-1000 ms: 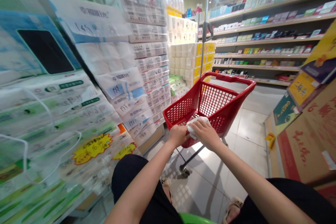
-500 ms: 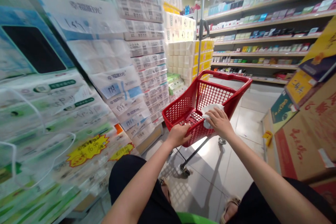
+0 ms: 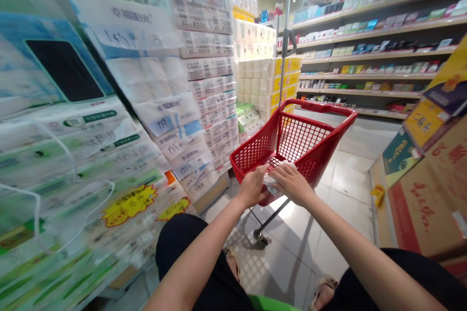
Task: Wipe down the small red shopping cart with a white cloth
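Note:
A red shopping cart (image 3: 302, 138) with a lattice basket stands on the tiled floor in front of me. At its near rim, my right hand (image 3: 290, 182) is closed on a crumpled white cloth (image 3: 270, 183), pressing it against the basket's near side. Just left of it, my left hand (image 3: 252, 187) has its fingers bent over the same rim, beside the cloth and close to my right fingertips. The basket's near corner is partly hidden behind both hands.
Stacked tissue packs (image 3: 209, 63) rise on the left, with a dark-screened phone (image 3: 65, 70) and a white cable (image 3: 38, 214) nearer. Cardboard boxes (image 3: 425, 204) stand at right. Behind the cart are stocked shelves (image 3: 365, 58) and a metal pole (image 3: 286, 9).
My right hand has moved left along the rim with the cloth, toward my left hand. My left hand has shifted slightly, its fingers lifting somewhat. The whole view has shifted a little.

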A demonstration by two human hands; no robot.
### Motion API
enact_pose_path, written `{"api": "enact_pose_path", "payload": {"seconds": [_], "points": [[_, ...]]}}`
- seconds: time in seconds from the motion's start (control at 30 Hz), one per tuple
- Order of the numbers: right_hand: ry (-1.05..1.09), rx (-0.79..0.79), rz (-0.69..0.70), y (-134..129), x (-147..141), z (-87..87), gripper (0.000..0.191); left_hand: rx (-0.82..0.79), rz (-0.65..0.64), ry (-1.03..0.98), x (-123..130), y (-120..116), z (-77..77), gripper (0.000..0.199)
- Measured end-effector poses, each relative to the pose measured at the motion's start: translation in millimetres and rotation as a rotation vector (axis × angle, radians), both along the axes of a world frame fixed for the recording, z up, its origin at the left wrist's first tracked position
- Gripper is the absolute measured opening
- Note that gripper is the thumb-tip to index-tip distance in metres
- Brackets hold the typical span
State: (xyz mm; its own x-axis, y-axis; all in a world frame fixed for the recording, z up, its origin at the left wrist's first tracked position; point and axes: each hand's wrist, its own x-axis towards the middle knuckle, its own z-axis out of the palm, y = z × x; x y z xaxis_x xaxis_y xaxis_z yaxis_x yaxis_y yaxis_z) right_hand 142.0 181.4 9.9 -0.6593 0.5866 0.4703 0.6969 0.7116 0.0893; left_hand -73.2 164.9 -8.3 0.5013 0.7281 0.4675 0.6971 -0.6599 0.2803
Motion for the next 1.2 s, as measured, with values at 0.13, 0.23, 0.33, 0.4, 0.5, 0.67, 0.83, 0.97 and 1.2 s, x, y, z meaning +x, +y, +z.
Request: {"api": "enact_pose_path", "payload": {"seconds": [0.13, 0.23, 0.33, 0.4, 0.5, 0.67, 0.83, 0.97, 1.2], "points": [[0.029, -0.005, -0.133, 34, 49, 4.1, 0.042, -0.022, 0.035, 0.034, 6, -1, 3.2, 0.082], [0.004, -0.02, -0.172, 44, 64, 8.6, 0.04, -0.01, 0.041, 0.047, 12, -2, 5.1, 0.08], [0.0, -0.022, -0.256, 40, 53, 11.6, 0.041, -0.004, 0.059, 0.042, 18, -3, 5.9, 0.077], [0.034, -0.016, -0.336, 34, 40, 12.6, 0.042, -0.001, 0.069, 0.036, 20, -4, 6.4, 0.075], [0.063, -0.008, -0.365, 24, 23, 13.6, 0.038, 0.0, 0.074, 0.034, 21, -5, 7.6, 0.075], [0.064, 0.003, -0.285, 6, 8, 10.7, 0.032, -0.012, 0.085, 0.052, 21, -7, 10.1, 0.079], [0.113, 0.007, -0.24, -11, -9, 1.6, 0.03, -0.022, 0.097, 0.073, 27, -9, 12.7, 0.082], [0.12, 0.014, -0.19, -21, -18, -3.8, 0.032, -0.036, 0.098, 0.097, 31, -11, 13.0, 0.086], [0.109, -0.007, -0.168, -22, -14, -4.8, 0.034, -0.012, 0.088, 0.115, 33, -11, 11.6, 0.088]]}}
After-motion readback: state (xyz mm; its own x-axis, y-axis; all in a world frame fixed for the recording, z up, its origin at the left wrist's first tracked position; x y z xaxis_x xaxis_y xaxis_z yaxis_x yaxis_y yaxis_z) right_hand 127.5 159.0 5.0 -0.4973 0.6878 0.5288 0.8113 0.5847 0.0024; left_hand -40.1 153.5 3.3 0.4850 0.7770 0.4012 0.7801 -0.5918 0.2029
